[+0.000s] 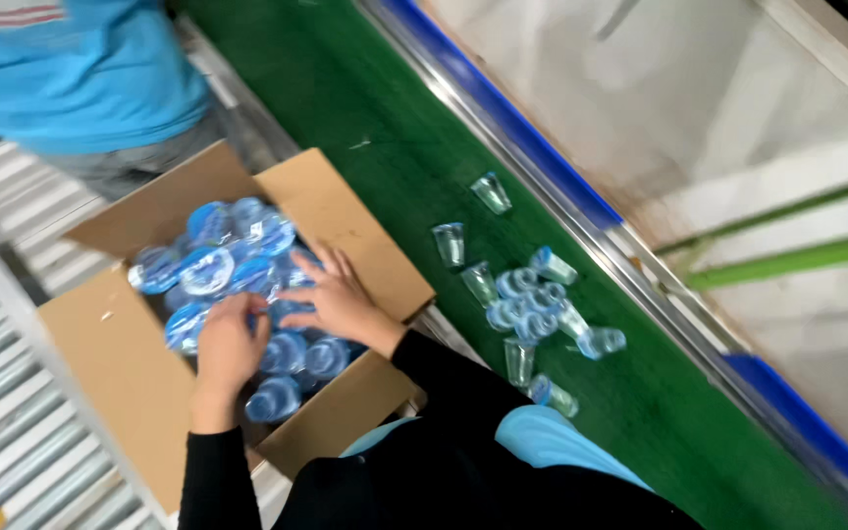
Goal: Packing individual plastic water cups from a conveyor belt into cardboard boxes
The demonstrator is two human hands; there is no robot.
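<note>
Conveyor belt (395,167): green, runs diagonally from top centre to bottom right; far edge carries a metal rail with a blue strip (503,113).
Roller track (12,432): grey metal rollers, lower left, under and beside the box.
Cardboard box (120,363): brown, flaps folded out, sits between the roller track and the belt; open top faces the camera.
Co-worker (80,74): blue shirt and grey trousers, stands at the far side of the box, top left; only the torso shows.
Wearer's sleeves (444,393): black, both arms reach from bottom centre into the box.
Cups in box (213,260): small clear cups sealed with blue lids, piled loosely, filling the box interior; picture is blurred, count not readable.
Cups on belt (532,304): same kind, a loose cluster just right of the box, some upright, some tipped on their sides; two more, one at (491,192), lie farther up the belt, apart from the cluster.
Right hand (336,299): palm down, fingers spread, resting flat on top of the cups near the box's right side; grip is open, nothing enclosed.
Left hand (228,344): just beside the right hand, fingers curled down among the cups at mid-box; back of hand faces the camera, so cannot tell whether the grip has closed on a cup.
</note>
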